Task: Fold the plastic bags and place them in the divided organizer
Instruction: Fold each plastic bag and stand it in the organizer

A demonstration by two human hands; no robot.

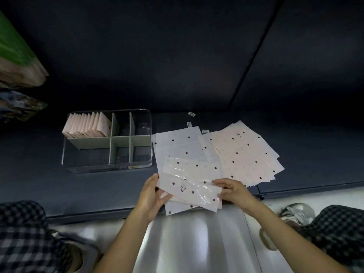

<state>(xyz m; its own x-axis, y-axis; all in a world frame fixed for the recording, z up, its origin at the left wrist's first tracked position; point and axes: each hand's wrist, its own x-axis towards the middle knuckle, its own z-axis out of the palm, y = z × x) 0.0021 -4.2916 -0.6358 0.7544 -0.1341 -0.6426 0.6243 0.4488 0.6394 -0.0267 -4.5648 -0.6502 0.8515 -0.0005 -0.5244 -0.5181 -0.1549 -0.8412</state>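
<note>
Both hands, left hand [151, 196] and right hand [233, 191], hold a dotted bag [190, 187] beside the clear organizer [107, 166].

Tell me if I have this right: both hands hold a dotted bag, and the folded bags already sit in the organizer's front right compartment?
Not quite. The head view shows the folded bags in the organizer's back left compartment. Both hands, left hand and right hand, do hold a dotted bag.

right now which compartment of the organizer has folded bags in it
The back-left compartment of the clear organizer: it holds a row of folded pink bags standing on edge. The other compartments show no bags.
</note>
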